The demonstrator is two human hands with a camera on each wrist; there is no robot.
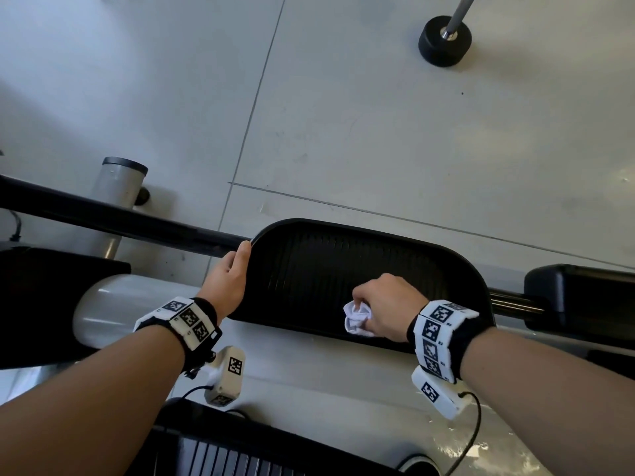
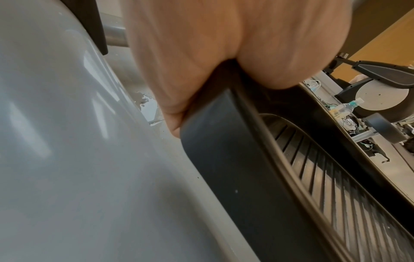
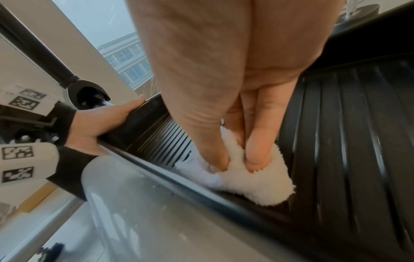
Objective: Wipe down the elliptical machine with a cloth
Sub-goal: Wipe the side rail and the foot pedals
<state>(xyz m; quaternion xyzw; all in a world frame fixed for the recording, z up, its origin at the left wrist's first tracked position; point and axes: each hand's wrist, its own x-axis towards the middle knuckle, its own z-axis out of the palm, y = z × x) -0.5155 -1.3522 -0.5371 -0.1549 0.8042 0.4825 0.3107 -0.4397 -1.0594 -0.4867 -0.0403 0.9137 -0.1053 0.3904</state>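
The elliptical's black ribbed foot pedal (image 1: 330, 266) fills the middle of the head view. My left hand (image 1: 230, 276) grips the pedal's left rim, thumb over the top edge; the left wrist view shows the palm (image 2: 201, 53) wrapped round that rim (image 2: 224, 141). My right hand (image 1: 385, 304) holds a bunched white fluffy cloth (image 1: 357, 319) against the pedal's near edge. In the right wrist view the fingertips (image 3: 257, 152) pinch the cloth (image 3: 253, 180) down onto the ribbed surface (image 3: 347, 141), and the left hand (image 3: 105, 120) shows at the rim.
A black crank arm (image 1: 103, 214) runs left from the pedal. The machine's grey housing (image 1: 309, 365) lies below it, with a second ribbed pedal (image 1: 220, 455) at the bottom. On the grey floor stand a grey cylinder (image 1: 118, 194) and a black dumbbell (image 1: 445, 39).
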